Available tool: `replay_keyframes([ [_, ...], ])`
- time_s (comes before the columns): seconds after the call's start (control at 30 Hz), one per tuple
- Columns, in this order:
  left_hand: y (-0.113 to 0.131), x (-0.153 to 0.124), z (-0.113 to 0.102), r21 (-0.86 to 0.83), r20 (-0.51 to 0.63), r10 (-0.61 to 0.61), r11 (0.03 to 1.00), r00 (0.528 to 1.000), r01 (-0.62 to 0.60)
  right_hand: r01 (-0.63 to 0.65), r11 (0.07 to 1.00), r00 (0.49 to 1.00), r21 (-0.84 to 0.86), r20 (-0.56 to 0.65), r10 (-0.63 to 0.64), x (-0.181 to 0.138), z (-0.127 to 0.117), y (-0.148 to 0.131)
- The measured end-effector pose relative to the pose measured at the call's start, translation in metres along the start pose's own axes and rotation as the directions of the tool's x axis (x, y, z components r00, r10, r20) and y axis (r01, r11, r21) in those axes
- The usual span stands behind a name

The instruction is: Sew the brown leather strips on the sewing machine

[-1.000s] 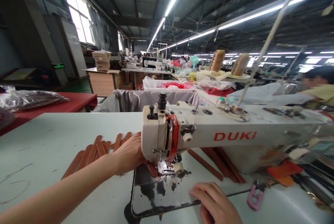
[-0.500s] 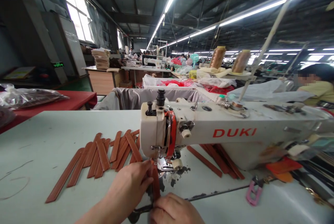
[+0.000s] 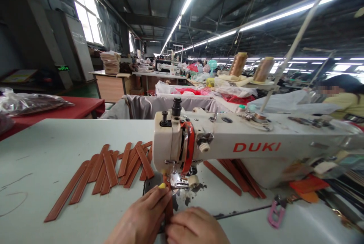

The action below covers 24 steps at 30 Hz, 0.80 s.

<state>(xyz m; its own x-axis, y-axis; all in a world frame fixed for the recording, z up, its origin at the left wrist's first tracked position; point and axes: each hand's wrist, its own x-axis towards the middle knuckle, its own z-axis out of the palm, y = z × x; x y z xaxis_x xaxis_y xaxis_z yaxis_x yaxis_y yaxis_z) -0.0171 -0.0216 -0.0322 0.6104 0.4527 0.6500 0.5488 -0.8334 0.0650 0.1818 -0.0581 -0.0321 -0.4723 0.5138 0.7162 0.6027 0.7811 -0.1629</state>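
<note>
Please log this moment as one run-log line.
left hand: on strap | right hand: on strap | strap: at presser foot | sewing machine

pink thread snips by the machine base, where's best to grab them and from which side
Probably by the pink handle loop, coming from above and from the near side. The pink thread snips lie flat on the table, handle end toward the camera, the far end tucked near the sewing machine base.

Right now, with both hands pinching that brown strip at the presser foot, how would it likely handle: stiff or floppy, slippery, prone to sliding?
The brown strip probably flexes but holds its shape: the loose strips lie flat and straight. It looks thin, so likely light. The left hand and right hand both pinch it, suggesting it could slide on the smooth table.
</note>
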Motion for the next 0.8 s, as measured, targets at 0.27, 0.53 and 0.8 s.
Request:
replay_keyframes([
  [0.27,0.008,-0.001,-0.001,-0.012,-0.073,-0.077,0.997,0.994,0.076,-0.452,0.728,0.752,-0.516,0.22,0.622,0.012,-0.07,0.075],
  [0.53,0.003,0.006,-0.007,-0.013,0.003,0.026,1.0,1.0,-0.026,-0.411,0.708,0.677,-0.574,0.329,0.659,0.03,-0.069,0.086],
  [0.8,0.006,0.005,-0.005,0.055,0.043,0.009,0.998,0.999,-0.011,-0.558,0.704,0.595,-0.439,0.38,0.708,0.02,-0.08,0.1],
])
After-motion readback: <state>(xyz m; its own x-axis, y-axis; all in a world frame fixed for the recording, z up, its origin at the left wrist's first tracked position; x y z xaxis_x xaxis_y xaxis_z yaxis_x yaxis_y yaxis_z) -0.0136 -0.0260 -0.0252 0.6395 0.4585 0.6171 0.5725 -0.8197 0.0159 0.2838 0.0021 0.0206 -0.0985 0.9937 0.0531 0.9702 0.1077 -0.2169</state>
